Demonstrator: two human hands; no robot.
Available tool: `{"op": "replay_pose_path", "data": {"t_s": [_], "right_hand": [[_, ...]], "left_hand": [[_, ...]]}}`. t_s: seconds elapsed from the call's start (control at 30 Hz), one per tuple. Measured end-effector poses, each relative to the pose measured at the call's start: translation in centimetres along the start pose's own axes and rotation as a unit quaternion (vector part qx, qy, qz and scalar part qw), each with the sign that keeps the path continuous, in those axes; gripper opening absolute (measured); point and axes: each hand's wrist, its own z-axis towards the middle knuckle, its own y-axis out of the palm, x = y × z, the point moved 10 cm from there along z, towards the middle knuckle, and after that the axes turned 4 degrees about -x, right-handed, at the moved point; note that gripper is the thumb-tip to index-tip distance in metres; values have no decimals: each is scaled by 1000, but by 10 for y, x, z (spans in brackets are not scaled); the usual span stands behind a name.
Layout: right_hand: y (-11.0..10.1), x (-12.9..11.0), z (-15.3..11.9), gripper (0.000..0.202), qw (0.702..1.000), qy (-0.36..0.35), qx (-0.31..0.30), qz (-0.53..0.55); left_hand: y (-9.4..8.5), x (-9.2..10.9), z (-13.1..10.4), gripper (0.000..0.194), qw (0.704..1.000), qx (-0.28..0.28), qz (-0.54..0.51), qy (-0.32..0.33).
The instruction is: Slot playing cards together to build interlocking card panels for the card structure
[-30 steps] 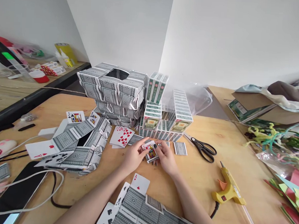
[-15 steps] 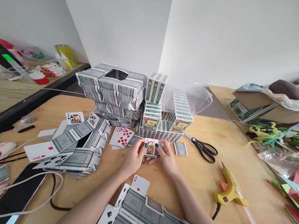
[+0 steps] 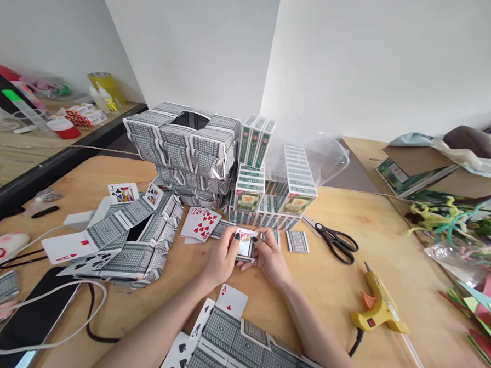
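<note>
I have the left hand and the right hand together, both pinching a small white glossy playing card, thumbs on its face and fingers behind. It sits over the middle of the pale wooden table, a grey strip along its near edge. I judge it very light, springy, slick and easily creased, so I'd hold it by the left and right edges under light thumb pressure. To the left lies a fan of white cards with red hearts; to the right, a grey-patterned card. Farther off stand stacked green-and-white card boxes, with a grey box-shaped construction of folded cards on their left. Black-handled scissors lie right, a yellow glue gun nearer. Nearest me, a flat grey-patterned panel of cards sits between the forearms.
</note>
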Motion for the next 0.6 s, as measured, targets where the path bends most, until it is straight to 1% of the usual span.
{"op": "replay_pose_path", "data": {"t_s": [0.2, 0.33, 0.47, 0.6], "right_hand": [[3, 0, -1, 22, 1000, 9, -15, 6], [10, -2, -3, 19, 999, 6, -44, 26], [12, -3, -3, 16, 998, 5, -58, 32], [10, -3, -3, 17, 998, 3, -59, 22]], "left_hand": [[0, 0, -1, 15, 999, 6, -33, 2], [-2, 1, -3, 11, 998, 16, -61, 19], [-4, 4, -4, 10, 997, 29, -55, 42], [-4, 4, -4, 10, 998, 29, -43, 39]]}}
